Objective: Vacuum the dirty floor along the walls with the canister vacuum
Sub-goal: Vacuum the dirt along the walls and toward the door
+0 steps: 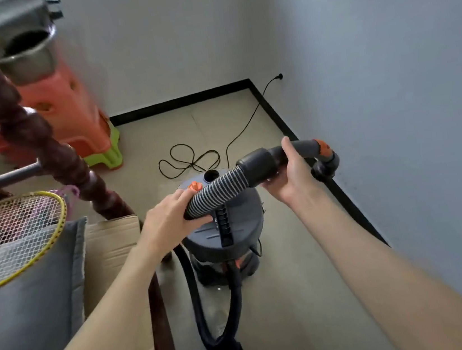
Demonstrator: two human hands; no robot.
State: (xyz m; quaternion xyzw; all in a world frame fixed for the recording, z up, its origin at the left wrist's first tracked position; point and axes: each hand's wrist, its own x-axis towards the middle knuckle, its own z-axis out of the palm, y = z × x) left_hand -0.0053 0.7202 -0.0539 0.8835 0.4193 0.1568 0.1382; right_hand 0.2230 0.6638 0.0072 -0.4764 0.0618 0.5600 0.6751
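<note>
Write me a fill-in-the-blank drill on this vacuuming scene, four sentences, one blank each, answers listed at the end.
1. The left hand grips the ribbed ____ of the canister vacuum.
2. The right hand holds the curved black ____ at the hose's end.
3. The power cord lies looped on the floor and runs up to the ____ on the right.
4. A yellow-framed badminton ____ lies at the left, on a grey cushion.

Missing words: hose; handle; wall; racket
</note>
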